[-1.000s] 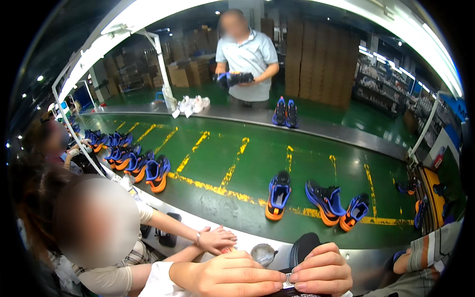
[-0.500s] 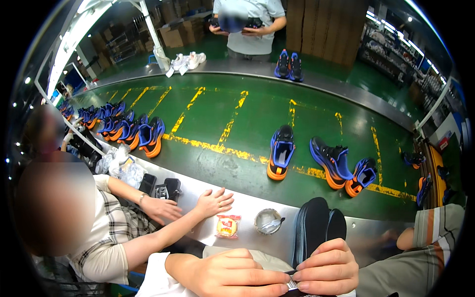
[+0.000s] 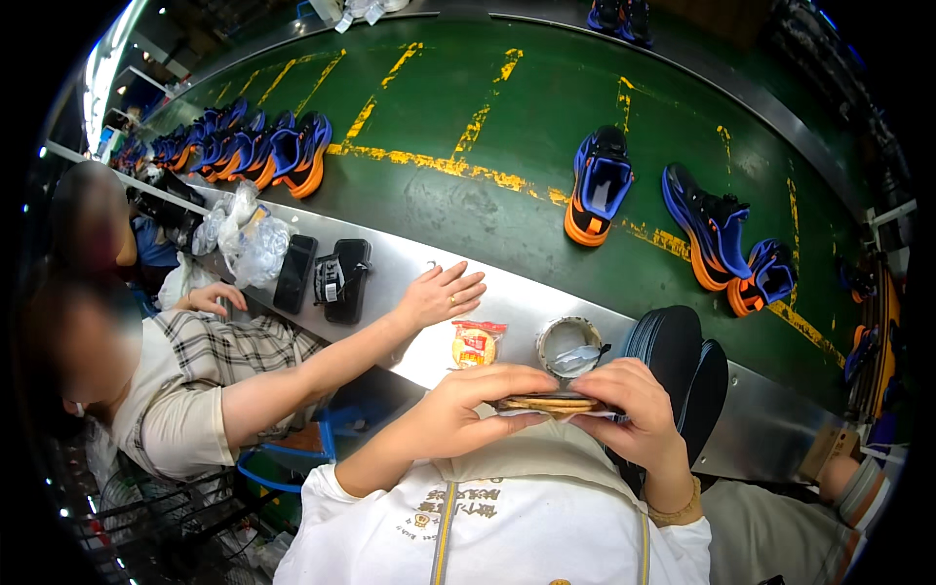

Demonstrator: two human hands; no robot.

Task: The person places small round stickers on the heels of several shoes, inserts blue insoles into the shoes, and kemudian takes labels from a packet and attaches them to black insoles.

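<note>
In front of my chest, my left hand [image 3: 468,411] and my right hand [image 3: 636,408] grip opposite ends of a snack packet [image 3: 552,402]. Thin golden-brown layers, like biscuits, show along its edge, with dark and pale wrapping around them. Fingers lie on top and thumbs underneath on both sides. Just beyond my left hand, a round yellow snack in a red and clear wrapper [image 3: 477,344] rests on the metal ledge [image 3: 517,292]. A round tub [image 3: 570,346] with a clear plastic piece in it stands beyond the packet. Black insoles [image 3: 673,341] are stacked beside my right hand.
A co-worker at left rests a hand [image 3: 444,292] on the ledge. Near it lie two black phones [image 3: 294,273] and clear plastic bags [image 3: 255,244]. Black, blue and orange shoes [image 3: 600,185] stand on the green belt [image 3: 419,214], with more lined up at far left [image 3: 304,156].
My view has tilted downward. Both hands now appear farther from the lower edge, and the packet's layered edge shows between them. The co-worker's other hand has drawn back toward their lap.
</note>
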